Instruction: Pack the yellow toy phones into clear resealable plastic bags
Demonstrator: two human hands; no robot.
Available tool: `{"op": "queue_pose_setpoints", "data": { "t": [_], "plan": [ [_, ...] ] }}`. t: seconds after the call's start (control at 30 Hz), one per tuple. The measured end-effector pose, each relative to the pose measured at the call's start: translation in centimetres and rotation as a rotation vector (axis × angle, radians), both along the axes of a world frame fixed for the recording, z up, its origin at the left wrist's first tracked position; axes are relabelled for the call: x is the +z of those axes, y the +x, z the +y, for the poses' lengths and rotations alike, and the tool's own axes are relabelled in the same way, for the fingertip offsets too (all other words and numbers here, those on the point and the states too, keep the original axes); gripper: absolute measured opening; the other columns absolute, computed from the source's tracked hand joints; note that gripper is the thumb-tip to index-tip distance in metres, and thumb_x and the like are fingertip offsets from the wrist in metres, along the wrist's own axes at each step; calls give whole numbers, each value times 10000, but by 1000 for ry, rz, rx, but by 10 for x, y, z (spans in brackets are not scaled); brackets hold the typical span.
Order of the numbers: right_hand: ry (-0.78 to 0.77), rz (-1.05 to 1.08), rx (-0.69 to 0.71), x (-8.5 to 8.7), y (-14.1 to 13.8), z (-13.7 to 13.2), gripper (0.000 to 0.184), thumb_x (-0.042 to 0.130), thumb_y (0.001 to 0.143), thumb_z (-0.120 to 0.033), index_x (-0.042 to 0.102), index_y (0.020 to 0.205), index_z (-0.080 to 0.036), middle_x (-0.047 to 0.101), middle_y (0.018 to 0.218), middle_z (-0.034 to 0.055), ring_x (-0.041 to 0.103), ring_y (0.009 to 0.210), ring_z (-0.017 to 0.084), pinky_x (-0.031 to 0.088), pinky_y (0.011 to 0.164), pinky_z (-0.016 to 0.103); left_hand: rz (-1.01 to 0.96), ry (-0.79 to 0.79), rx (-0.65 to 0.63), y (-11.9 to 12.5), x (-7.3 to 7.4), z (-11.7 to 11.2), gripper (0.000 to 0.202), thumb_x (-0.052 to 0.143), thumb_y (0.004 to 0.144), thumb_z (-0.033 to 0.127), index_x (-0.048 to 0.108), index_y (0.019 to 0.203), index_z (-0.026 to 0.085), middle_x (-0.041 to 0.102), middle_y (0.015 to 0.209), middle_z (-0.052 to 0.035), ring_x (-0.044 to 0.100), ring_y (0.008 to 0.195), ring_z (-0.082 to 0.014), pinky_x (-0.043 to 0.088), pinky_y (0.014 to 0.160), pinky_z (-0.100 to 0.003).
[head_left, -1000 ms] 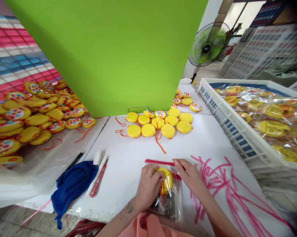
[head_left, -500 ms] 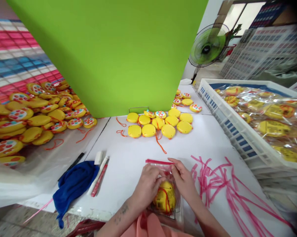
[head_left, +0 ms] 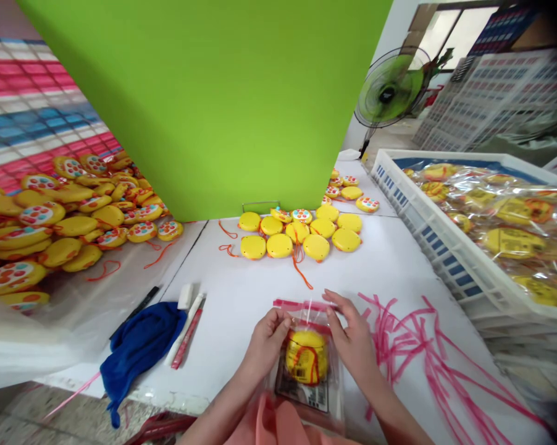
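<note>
A clear plastic bag [head_left: 281,395] lies at the table's front edge. In it sits a yellow toy [head_left: 307,355] with dark print and an orange cord loop, over a dark printed card [head_left: 301,394]. My left hand [head_left: 265,343] pinches the bag near its upper left, thumb and forefinger together. At the upper right, my right hand [head_left: 352,330] holds the bag's flap edge between thumb and fingers. A pink strip [head_left: 285,305] runs along the top of the bag, just beyond my fingertips.
Yellow toys [head_left: 279,245] lie in rows before a green board [head_left: 223,111]; a heap [head_left: 75,225] is at left. Pink strips [head_left: 394,337] lie right, beside a white crate [head_left: 412,238] of bagged toys. A blue cloth [head_left: 144,337], white pen [head_left: 183,330] and red-patterned stick [head_left: 186,340] lie left.
My left hand has moved left off the bag's middle, uncovering the toy. My right hand has shifted slightly right. The toy now sits straighter, with the card showing below it.
</note>
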State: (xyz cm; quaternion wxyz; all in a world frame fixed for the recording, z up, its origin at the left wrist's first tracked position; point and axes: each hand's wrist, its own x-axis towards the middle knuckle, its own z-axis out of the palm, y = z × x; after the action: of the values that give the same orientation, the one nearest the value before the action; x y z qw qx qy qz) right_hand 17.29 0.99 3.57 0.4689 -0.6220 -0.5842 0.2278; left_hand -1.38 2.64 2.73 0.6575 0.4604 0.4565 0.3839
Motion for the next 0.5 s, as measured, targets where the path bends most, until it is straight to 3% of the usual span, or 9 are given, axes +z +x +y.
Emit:
{"op": "queue_pose_setpoints", "data": {
  "t": [0.1, 0.17, 0.27, 0.4, 0.5],
  "plan": [
    [171, -227, 95, 10, -2, 5, 254, 526, 899, -215, 603, 1138, -256, 665, 1042, 58, 581, 1002, 238, 480, 881, 427, 11, 7, -21, 3, 7, -2, 251, 554, 864, 429, 543, 889, 180, 651, 795, -7, 573, 671, -138, 445, 634, -246],
    [205, -292, 227, 18, -9, 7, 301, 513, 903, -157, 578, 1176, -267, 676, 985, 39, 588, 936, 216, 498, 824, 390, 40, 76, -51, 6, 13, -4, 218, 515, 892, 381, 563, 985, 190, 676, 873, -21, 606, 762, -161, 469, 719, -273],
    [223, -377, 365, 26, -23, 9, 423, 471, 914, -113, 481, 1310, -261, 669, 1050, 50, 587, 938, 213, 501, 819, 383, 152, 207, -95, 8, 22, -5, 208, 465, 916, 304, 578, 1054, 196, 683, 972, -40, 615, 875, -182, 463, 824, -293],
    [216, -481, 398, 27, -34, 11, 443, 436, 917, -107, 467, 1340, -234, 674, 1035, 73, 591, 902, 234, 497, 807, 410, 360, 315, -149, 10, 29, -4, 197, 437, 915, 240, 595, 1013, 178, 690, 940, -57, 612, 785, -177, 461, 749, -265],
    [167, -353, 331, 24, -37, 14, 377, 442, 887, -96, 556, 1221, -229, 687, 925, 57, 612, 821, 209, 511, 748, 375, 433, 355, -188, 11, 33, -5, 230, 405, 930, 237, 614, 1005, 180, 694, 901, -56, 614, 760, -174, 447, 707, -251]
  ]
}}
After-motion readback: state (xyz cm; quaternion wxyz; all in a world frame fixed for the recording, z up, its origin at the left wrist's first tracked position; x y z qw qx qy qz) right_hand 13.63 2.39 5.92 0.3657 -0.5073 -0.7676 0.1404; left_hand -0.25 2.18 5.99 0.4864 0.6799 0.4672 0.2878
